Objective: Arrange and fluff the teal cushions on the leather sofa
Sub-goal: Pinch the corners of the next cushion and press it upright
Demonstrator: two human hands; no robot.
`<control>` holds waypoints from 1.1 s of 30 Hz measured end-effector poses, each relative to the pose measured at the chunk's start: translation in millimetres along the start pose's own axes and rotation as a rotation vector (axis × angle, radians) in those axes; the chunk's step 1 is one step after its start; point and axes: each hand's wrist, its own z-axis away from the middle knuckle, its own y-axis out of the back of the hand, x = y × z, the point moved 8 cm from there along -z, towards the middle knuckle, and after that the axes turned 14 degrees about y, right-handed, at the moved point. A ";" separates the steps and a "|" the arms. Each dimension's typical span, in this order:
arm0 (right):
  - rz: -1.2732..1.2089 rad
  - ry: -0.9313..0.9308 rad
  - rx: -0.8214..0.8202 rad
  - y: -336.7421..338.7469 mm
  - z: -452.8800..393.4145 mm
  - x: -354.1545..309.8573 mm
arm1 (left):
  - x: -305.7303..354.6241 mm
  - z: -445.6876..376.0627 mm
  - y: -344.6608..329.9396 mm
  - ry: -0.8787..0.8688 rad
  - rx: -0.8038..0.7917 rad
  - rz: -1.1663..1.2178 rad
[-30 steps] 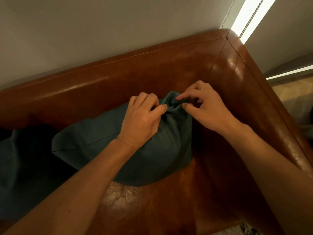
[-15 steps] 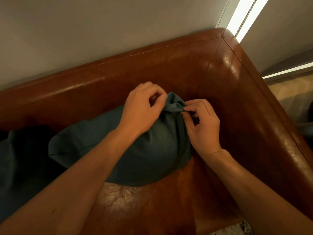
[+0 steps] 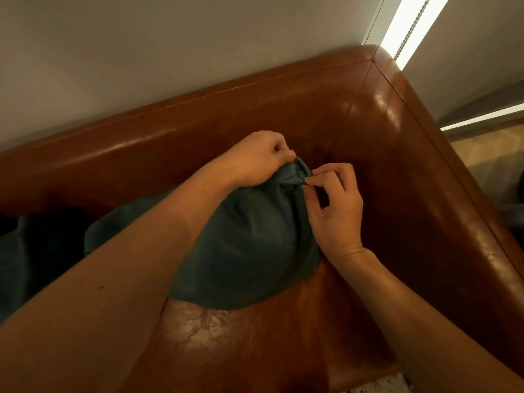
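Both hands have climbed toward the sofa's back corner since a moment ago, the left hand (image 3: pixel 255 158) now clenched over the bunched top corner of the teal cushion (image 3: pixel 249 245) and the right hand (image 3: pixel 337 214) pinching the same gathered fabric between thumb and fingertips. Brown leather hems the work on two sides: the backrest (image 3: pixel 175 131) runs behind the cushion and the armrest (image 3: pixel 425 171) rises just to its right, the two meeting at a stitched corner seam. A second teal cushion (image 3: pixel 11 268) lies in shadow at the far left, close beside the first. A pale wall (image 3: pixel 170 38) stands behind the sofa, and a beaded blind cord (image 3: pixel 411 26) hangs by a bright strip of window at upper right. The held cushion lies on the seat (image 3: pixel 255 344), its long axis running from lower left up to the pinched corner, which points into the sofa's corner. Bare, creased seat leather shows in front of the cushion's lower edge.
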 end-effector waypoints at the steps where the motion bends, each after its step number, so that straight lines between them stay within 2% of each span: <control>1: -0.010 -0.008 -0.006 -1.3 1.9 0.6 | 1.4 -2.2 7.2 0.005 0.012 0.091; 3: -0.034 -0.039 -0.005 -1.7 6.5 2.2 | 7.3 -4.0 27.0 -0.009 0.086 0.256; 5: -0.044 -0.075 0.014 1.3 9.0 5.1 | 15.2 -3.0 37.8 -0.037 0.127 0.236; 7: -0.039 -0.070 0.036 4.6 5.9 4.6 | 18.8 -1.7 28.3 -0.030 0.072 0.090; 10: 0.009 -0.044 0.057 5.9 1.2 3.0 | 9.0 -0.8 -4.0 0.071 -0.057 -0.096; 16: 0.025 -0.056 0.079 1.6 5.3 1.7 | 4.3 -0.5 -9.6 0.153 -0.075 0.211; 19: 0.049 -0.039 0.060 -1.9 4.3 -2.6 | 4.2 -3.0 -9.2 0.216 -0.085 0.290; 23: 0.015 -0.031 0.023 -1.2 3.7 -5.3 | 8.5 -9.5 1.7 0.218 -0.155 0.243; 26: -0.054 -0.118 0.025 5.4 1.1 1.8 | 9.5 -9.3 -4.7 0.162 -0.243 0.196; 30: -0.139 -0.351 -0.007 5.1 -5.9 10.7 | 1.9 -11.6 -15.3 0.134 -0.188 0.285; 33: -0.030 -0.408 -0.139 0.1 -17.2 13.4 | 9.4 -11.3 -11.5 0.066 -0.032 0.259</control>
